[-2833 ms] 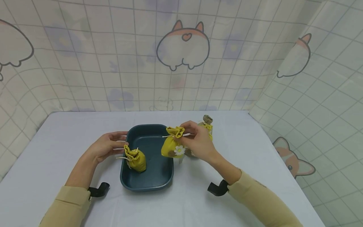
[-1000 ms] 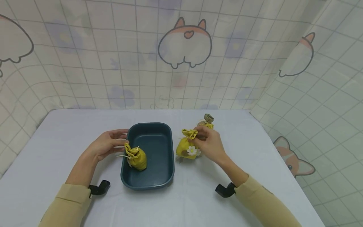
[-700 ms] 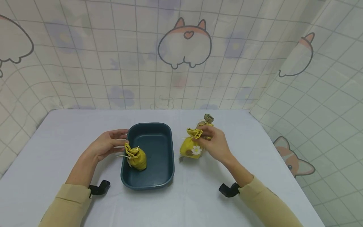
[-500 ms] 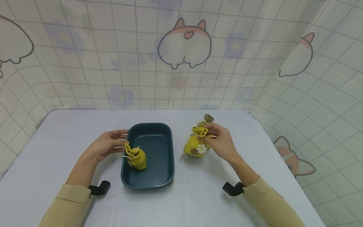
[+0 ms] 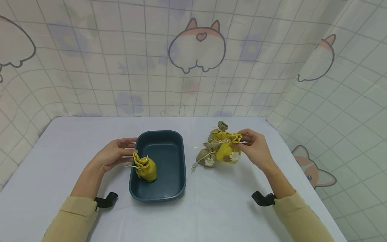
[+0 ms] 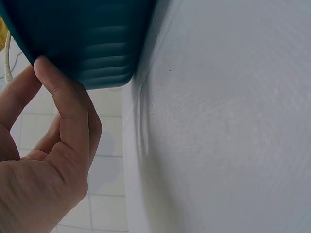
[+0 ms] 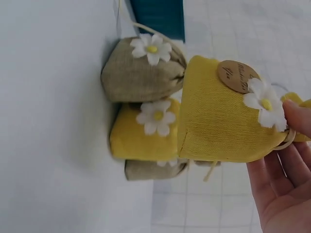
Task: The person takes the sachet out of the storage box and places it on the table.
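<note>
My left hand (image 5: 114, 155) is at the left side of a dark teal tray (image 5: 167, 168), fingertips and thumb pinching its rim in the left wrist view. A yellow drawstring bag (image 5: 147, 170) leans inside the tray, its neck and white cord over the left rim. My right hand (image 5: 253, 148) pinches the gathered neck of another yellow drawstring bag (image 7: 214, 111), which has a white flower and a round brown tag. That bag hangs just right of a khaki drawstring bag (image 5: 205, 157) on the table. Another yellow bag (image 7: 141, 138) stands behind, partly hidden.
A second khaki bag (image 5: 223, 125) stands at the back of the cluster. White cloth covers the table (image 5: 217, 208). A tiled-pattern curtain (image 5: 145, 67) rises behind and beside it. Black wrist mounts (image 5: 263, 198) stick out near both sleeves.
My right hand has moved right with the yellow bag, away from the tray's right edge. The front khaki bag, hidden before, now shows. My left hand and the tray stay put.
</note>
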A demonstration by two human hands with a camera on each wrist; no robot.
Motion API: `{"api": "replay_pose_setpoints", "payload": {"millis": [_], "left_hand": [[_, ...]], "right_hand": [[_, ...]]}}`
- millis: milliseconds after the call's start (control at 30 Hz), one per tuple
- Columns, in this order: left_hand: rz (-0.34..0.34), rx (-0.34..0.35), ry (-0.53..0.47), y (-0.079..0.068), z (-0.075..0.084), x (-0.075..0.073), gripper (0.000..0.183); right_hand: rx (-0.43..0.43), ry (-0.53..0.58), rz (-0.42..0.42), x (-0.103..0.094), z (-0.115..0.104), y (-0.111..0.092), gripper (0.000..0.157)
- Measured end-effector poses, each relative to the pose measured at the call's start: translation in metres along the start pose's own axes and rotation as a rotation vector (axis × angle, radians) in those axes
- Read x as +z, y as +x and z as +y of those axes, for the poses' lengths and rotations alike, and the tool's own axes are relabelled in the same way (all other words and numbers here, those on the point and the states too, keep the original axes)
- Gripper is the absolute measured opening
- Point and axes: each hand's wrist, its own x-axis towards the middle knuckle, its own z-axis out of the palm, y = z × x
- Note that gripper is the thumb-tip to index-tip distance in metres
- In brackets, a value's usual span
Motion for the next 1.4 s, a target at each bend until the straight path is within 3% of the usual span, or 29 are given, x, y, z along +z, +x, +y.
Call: {"api": "replay_pose_setpoints", "payload": {"millis": [500, 833, 1100, 1400], "left_hand": [[-0.001, 0.005, 0.000, 0.000, 0.000, 0.000, 0.070], [-0.009, 0.009, -0.005, 0.001, 0.000, 0.000, 0.069], [-0.002, 0.002, -0.003, 0.000, 0.001, 0.000, 0.070], [-0.008, 0.006, -0.010, -0.002, 0.001, 0.002, 0.071]], "right_hand": [[0.134, -0.012, -0.140, -0.005, 0.038, 0.006, 0.027], [0.152, 0.010, -0.171, -0.003, 0.049, 0.009, 0.032], [0.063, -0.020, -0.229, -0.009, 0.042, 0.014, 0.048], [0.000, -0.047, -0.231, -0.008, 0.024, 0.018, 0.045]]}}
